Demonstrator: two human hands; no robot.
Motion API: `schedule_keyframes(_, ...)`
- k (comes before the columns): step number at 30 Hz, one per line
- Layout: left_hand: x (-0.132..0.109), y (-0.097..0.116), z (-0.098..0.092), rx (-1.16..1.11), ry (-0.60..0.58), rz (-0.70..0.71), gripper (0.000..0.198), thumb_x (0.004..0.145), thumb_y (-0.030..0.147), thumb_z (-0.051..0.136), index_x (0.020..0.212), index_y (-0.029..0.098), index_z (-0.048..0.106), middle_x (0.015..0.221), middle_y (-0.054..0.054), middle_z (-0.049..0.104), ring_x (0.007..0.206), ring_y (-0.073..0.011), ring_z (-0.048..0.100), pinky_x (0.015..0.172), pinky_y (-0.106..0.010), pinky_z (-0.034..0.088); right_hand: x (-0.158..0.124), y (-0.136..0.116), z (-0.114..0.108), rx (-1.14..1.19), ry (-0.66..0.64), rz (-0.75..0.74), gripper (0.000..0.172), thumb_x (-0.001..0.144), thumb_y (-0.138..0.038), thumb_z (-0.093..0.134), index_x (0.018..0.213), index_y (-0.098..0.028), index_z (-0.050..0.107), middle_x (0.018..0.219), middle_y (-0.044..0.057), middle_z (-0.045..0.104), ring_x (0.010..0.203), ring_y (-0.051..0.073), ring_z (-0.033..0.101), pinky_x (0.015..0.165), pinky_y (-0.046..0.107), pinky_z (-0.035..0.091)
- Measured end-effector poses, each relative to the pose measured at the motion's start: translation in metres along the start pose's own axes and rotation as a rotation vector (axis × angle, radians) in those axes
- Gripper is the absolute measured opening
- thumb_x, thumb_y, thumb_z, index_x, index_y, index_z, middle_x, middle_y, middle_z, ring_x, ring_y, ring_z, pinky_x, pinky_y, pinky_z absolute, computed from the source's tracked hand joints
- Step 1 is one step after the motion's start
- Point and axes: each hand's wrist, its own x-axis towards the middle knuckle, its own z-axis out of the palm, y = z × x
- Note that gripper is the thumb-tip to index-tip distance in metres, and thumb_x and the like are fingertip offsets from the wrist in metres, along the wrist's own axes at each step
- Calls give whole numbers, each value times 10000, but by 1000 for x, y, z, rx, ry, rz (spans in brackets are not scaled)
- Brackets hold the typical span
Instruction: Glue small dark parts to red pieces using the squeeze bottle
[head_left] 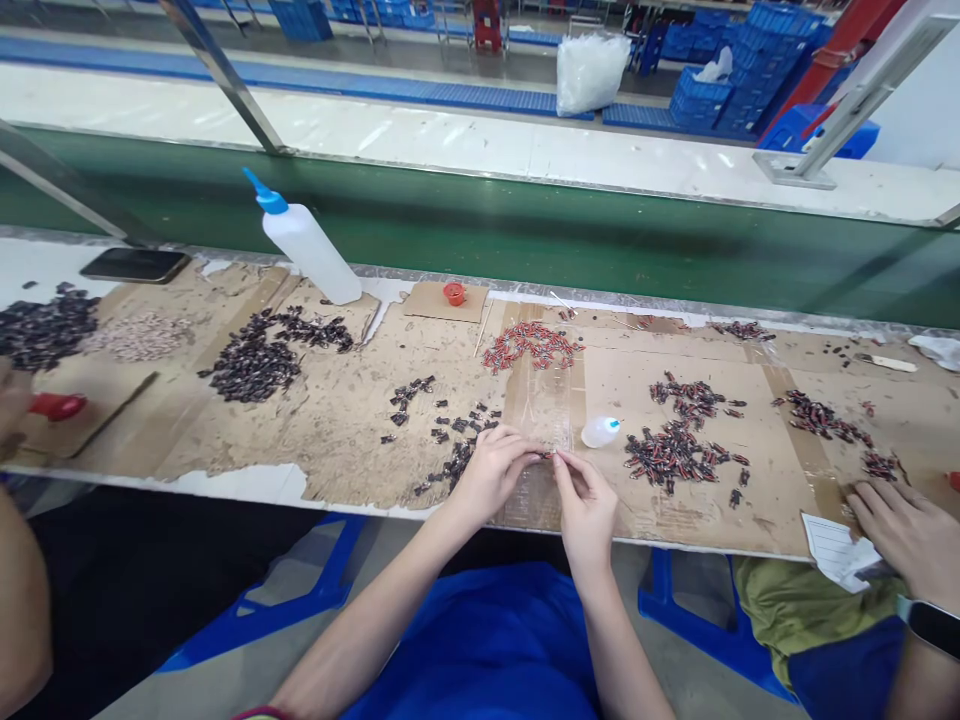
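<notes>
My left hand (pixel 495 468) and my right hand (pixel 589 500) meet over the cardboard near the table's front edge. Their fingertips pinch a tiny dark and red part (pixel 547 455) between them; its exact kind is too small to make out. Loose black parts (pixel 457 460) lie just left of my left hand. A heap of small red parts (pixel 531 346) sits beyond both hands. Right of my right hand is a pile of black-and-red parts (pixel 675 455), and a small white squeeze bottle (pixel 601 432) with a blue tip lies close by.
A large white bottle (pixel 315 255) with a blue nozzle stands at the back left. Near the back edge is a red cap (pixel 454 293). Black pieces (pixel 255 365) are heaped further left. Co-workers' hands are at both sides, one a right-side hand (pixel 904 525).
</notes>
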Motion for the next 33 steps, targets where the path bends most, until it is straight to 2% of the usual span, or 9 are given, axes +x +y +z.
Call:
schedule_keyframes(8, -2, 8, -1, -32, 30, 1, 205, 925, 210, 516, 969, 239, 714, 871, -55, 739, 851, -205, 610, 802, -382, 505, 0, -3, 0, 33, -45, 76, 275, 780, -423, 659, 864, -168, 720, 849, 81, 758, 781, 227, 721, 751, 384, 603)
schedule_keyframes(13, -3, 15, 0, -147, 71, -47, 193, 928, 224, 516, 937, 208, 709, 873, -64, 732, 848, -195, 617, 769, -342, 533, -1, -7, 2, 54, -17, 55, 255, 775, -408, 663, 841, -168, 717, 831, 87, 760, 778, 228, 726, 768, 381, 599)
schedule_keyframes(23, -4, 21, -5, -255, 33, -98, 140, 892, 234, 575, 929, 208, 708, 886, -60, 727, 898, -191, 628, 813, -329, 531, -1, -12, -1, 17, -11, -10, 215, 778, -364, 658, 835, -170, 732, 837, 81, 756, 775, 220, 721, 758, 365, 598)
schedule_keyframes(28, -4, 25, -2, -294, 52, -159, 116, 858, 203, 600, 899, 197, 708, 880, -56, 726, 887, -189, 629, 816, -322, 522, -3, -9, -6, -65, -17, -99, 183, 819, -324, 636, 869, -172, 727, 875, 85, 748, 807, 218, 717, 776, 367, 591)
schedule_keyframes(33, -2, 32, 7, -374, 46, -256, 105, 809, 179, 615, 855, 185, 709, 851, -53, 710, 873, -186, 629, 812, -302, 518, -4, -13, -20, -210, -31, -351, 129, 850, -220, 605, 883, -181, 724, 854, 73, 744, 775, 189, 713, 740, 315, 592)
